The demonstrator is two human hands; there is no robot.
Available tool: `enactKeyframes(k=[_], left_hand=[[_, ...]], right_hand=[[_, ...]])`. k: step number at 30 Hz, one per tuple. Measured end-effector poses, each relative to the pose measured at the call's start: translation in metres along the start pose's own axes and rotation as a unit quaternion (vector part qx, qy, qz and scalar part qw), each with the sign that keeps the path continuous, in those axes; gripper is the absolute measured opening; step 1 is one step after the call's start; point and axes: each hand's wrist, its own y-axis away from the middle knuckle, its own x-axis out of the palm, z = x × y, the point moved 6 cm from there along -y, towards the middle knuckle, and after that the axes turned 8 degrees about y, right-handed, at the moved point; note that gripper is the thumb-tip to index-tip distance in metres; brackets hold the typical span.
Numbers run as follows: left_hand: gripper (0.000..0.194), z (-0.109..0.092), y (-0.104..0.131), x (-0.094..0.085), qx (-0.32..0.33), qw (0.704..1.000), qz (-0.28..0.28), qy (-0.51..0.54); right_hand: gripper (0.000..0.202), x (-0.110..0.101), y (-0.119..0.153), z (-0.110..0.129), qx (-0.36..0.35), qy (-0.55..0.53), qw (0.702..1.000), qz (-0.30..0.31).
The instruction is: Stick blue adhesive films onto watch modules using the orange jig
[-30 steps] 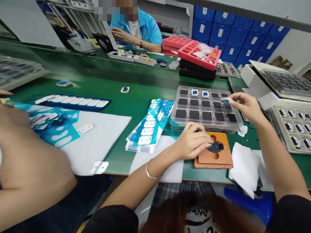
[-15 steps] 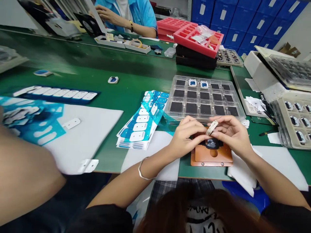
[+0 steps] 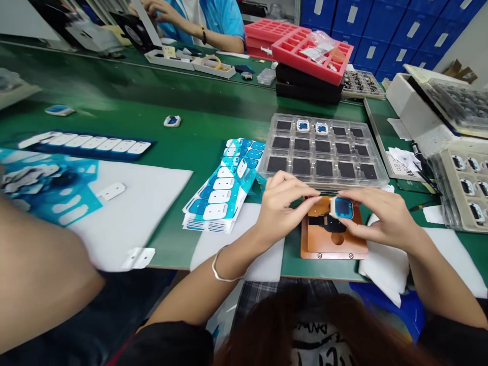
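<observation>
My right hand (image 3: 381,216) grips a watch case (image 3: 342,208) by its edge between thumb and fingers, its blue face tilted up toward me. To its left is my left hand (image 3: 284,206), a little apart from the case, thumb and index tips brought together in a pinch. Whether anything small is between those tips I cannot make out. Beneath both hands lies an orange fixture plate (image 3: 316,245) with a round hole and screws along its front edge. A black piece (image 3: 328,222) with a strap-like end rests on it, partly hidden by the watch case.
Behind my hands sits a clear compartment tray (image 3: 324,168) holding two watch cases. A fanned stack of blue-and-white film sheets (image 3: 219,195) lies left. A white cloth (image 3: 385,259) is beside the fixture. Red trays (image 3: 312,56) stand farther back; a co-worker's arm (image 3: 186,25) is across the bench.
The watch case has turned from edge-on to show its blue face. My left hand has come away from it leftward, and my right hand alone holds it.
</observation>
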Motion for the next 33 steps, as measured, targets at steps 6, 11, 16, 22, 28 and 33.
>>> enactKeyframes(k=[6,11,16,22,28,33], left_hand=[[0.006,-0.001,0.001,0.0,-0.009,0.999,-0.004,-0.038],[0.005,-0.003,0.0,-0.001,-0.004,0.999,-0.007,-0.047],[0.006,-0.003,0.0,-0.001,-0.002,0.999,-0.004,-0.046],[0.006,-0.001,0.0,-0.001,-0.005,0.999,-0.004,-0.05],[0.007,-0.004,0.0,-0.004,0.01,0.998,-0.031,-0.06],[0.014,-0.014,0.0,-0.018,0.071,0.987,-0.134,-0.051]], right_hand=[[0.025,0.007,0.005,0.002,-0.026,-0.034,0.996,0.075],[0.024,0.01,0.005,0.004,-0.044,0.002,0.998,0.053],[0.026,0.011,0.006,0.005,-0.051,0.018,0.996,0.066],[0.027,0.013,0.007,0.004,-0.038,0.026,0.996,0.079],[0.029,0.014,0.009,0.002,-0.007,0.015,0.994,0.105],[0.059,0.022,0.0,0.008,-0.017,-0.019,0.995,0.096]])
